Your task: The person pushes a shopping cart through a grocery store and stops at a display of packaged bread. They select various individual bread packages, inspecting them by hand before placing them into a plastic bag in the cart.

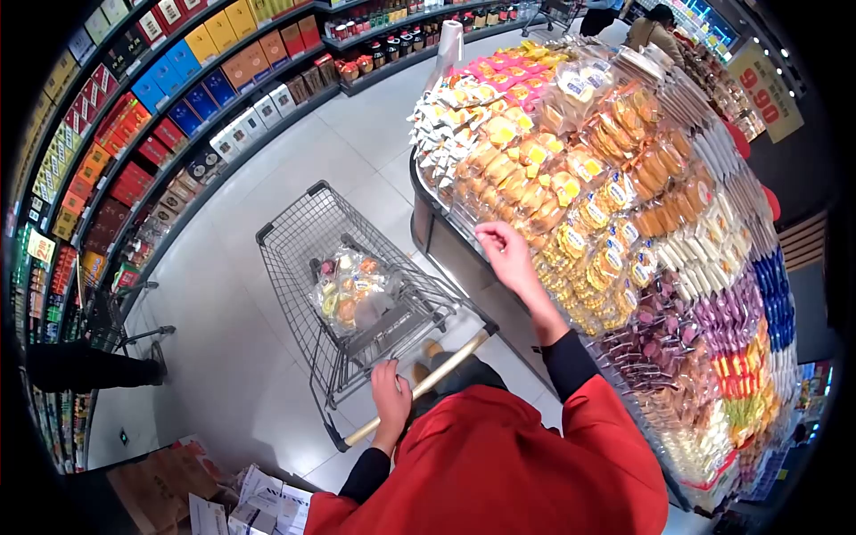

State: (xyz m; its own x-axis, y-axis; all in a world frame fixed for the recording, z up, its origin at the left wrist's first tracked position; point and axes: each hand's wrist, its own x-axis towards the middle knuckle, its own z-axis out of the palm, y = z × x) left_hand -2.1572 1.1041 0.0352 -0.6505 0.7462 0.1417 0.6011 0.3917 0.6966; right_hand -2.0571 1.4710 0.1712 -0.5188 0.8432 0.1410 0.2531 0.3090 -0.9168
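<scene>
A wire shopping cart point(299, 259) stands in front of me, with clear bags of food point(352, 290) inside it. My left hand point(390, 397) rests on the cart near its pale handle bar point(450, 364), fingers curled; what they grip is hard to make out. Over the near edge of a large display of wrapped snacks, my right hand point(506, 253) hangs with its fingers bent together. Whether anything is between them is too small to tell. Closest to it are yellow-wrapped packs point(580, 254) and packaged round breads point(508, 183).
Curved shelves point(223, 134) of boxed goods run along the left. A person's dark-clothed leg point(98, 366) and another cart point(111, 316) are at the far left. Cardboard boxes point(160, 486) sit at the lower left. A roll of bags point(450, 45) stands behind the display; people are at the back.
</scene>
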